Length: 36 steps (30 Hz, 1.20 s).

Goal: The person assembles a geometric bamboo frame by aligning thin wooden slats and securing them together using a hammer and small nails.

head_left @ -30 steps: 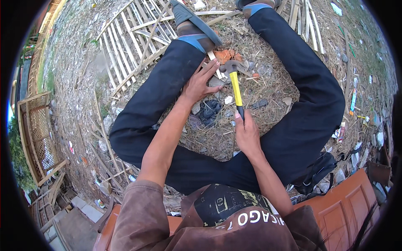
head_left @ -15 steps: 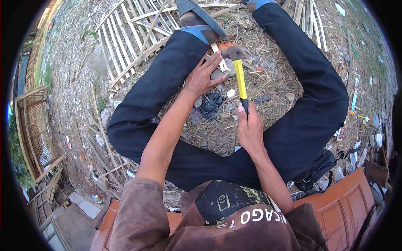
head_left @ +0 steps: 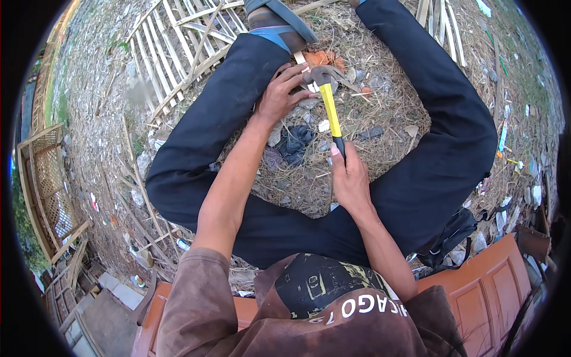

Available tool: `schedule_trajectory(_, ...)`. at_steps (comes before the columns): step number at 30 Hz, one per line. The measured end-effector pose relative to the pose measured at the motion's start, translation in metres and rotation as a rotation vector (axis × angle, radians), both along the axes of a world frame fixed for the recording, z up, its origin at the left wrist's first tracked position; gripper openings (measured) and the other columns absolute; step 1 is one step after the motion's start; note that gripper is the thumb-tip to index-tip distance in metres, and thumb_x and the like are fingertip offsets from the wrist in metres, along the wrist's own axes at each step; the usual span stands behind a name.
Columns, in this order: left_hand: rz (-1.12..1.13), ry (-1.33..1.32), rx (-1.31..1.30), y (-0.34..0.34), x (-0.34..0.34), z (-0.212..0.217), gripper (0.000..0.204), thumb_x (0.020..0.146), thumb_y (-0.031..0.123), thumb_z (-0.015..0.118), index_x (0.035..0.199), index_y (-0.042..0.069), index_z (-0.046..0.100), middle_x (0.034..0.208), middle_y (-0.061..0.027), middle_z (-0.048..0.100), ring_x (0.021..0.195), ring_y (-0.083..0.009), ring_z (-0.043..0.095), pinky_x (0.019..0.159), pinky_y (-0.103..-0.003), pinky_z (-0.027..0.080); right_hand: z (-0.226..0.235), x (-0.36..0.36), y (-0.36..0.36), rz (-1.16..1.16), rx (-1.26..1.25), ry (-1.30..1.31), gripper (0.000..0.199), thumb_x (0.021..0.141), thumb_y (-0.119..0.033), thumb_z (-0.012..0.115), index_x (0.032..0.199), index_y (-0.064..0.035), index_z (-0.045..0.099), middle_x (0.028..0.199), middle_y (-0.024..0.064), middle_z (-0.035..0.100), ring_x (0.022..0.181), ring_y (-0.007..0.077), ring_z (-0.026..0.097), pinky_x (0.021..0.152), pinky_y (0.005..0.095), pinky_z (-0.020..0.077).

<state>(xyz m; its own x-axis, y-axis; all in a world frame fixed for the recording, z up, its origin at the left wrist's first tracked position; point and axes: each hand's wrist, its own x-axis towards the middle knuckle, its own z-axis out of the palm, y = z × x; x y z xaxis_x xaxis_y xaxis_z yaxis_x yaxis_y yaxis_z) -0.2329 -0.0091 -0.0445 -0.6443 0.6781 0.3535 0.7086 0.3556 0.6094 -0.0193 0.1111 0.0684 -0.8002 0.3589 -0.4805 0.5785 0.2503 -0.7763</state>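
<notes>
My right hand (head_left: 351,181) is closed round the black grip of a claw hammer (head_left: 331,110) with a yellow handle. The hammer's metal head overlaps the fingertips of my left hand (head_left: 279,95) in view, its claw pointing right. My left hand is bent over a narrow pale wooden strip (head_left: 299,58), its fingers closed on it. The strip lies between my feet, partly hidden by the hand and the hammer head. Whether the fingertips also hold something small, such as a nail, I cannot make out. An orange-red broken piece (head_left: 324,58) lies just beyond the hammer head.
My black-trousered legs (head_left: 208,125) frame the work spot on stony, straw-strewn ground. A slatted wooden frame (head_left: 172,53) lies at the far left. Crumpled black plastic (head_left: 295,144) rests between my legs. An orange-brown panelled door (head_left: 476,291) is at my seat; a lattice panel (head_left: 53,190) stands left.
The hammer has shifted slightly left and down, its head now overlapping my left fingertips. My left fingers have curled more over the strip. The whole view has shifted a little.
</notes>
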Motion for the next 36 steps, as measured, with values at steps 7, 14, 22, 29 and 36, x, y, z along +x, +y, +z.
schedule_trajectory(7,-0.003,-0.027,0.024,0.001,-0.003,0.004,0.049,0.069,0.018,0.085,0.114,0.008,0.071,0.128,-0.0068,0.065,0.117,-0.0296,0.058,0.1,-0.04,0.047,-0.013,0.002,0.002,-0.047,0.012,0.012,0.032,0.105,-0.033,0.046,0.097,-0.0016,0.049,0.064,0.0175,0.055,0.058,0.0364,0.059,0.057,0.0484,0.0416)
schedule_trajectory(14,-0.013,0.007,0.034,0.004,-0.006,0.003,0.049,0.068,0.016,0.085,0.114,0.008,0.071,0.126,-0.0061,0.065,0.115,-0.0279,0.059,0.098,-0.039,0.049,0.001,-0.004,0.007,-0.173,-0.049,0.105,0.033,0.106,-0.034,0.045,0.1,-0.0022,0.051,0.064,0.0149,0.055,0.058,0.032,0.058,0.057,0.0455,0.0419)
schedule_trajectory(22,-0.021,0.025,0.037,0.003,-0.007,0.002,0.048,0.068,0.017,0.085,0.113,0.007,0.071,0.127,-0.0065,0.065,0.114,-0.0274,0.06,0.097,-0.038,0.05,-0.002,-0.008,0.018,-0.22,-0.102,0.085,0.035,0.105,-0.036,0.047,0.096,-0.0025,0.051,0.064,0.0153,0.057,0.059,0.0333,0.06,0.057,0.0455,0.0428)
schedule_trajectory(29,-0.046,0.032,0.05,0.003,-0.01,0.001,0.048,0.067,0.015,0.086,0.112,0.008,0.071,0.125,-0.0066,0.066,0.113,-0.0272,0.06,0.097,-0.038,0.05,-0.003,-0.007,0.01,-0.145,-0.032,0.06,0.033,0.105,-0.035,0.048,0.1,-0.0025,0.051,0.065,0.0156,0.057,0.06,0.0335,0.06,0.059,0.047,0.0435)
schedule_trajectory(36,-0.048,0.004,0.039,-0.001,-0.01,-0.001,0.046,0.068,0.017,0.086,0.111,0.007,0.072,0.125,-0.0073,0.066,0.112,-0.0274,0.06,0.096,-0.038,0.049,-0.002,-0.009,0.004,-0.042,0.065,0.089,0.03,0.104,-0.031,0.048,0.097,-0.0016,0.05,0.063,0.0199,0.056,0.058,0.0387,0.061,0.055,0.048,0.0419)
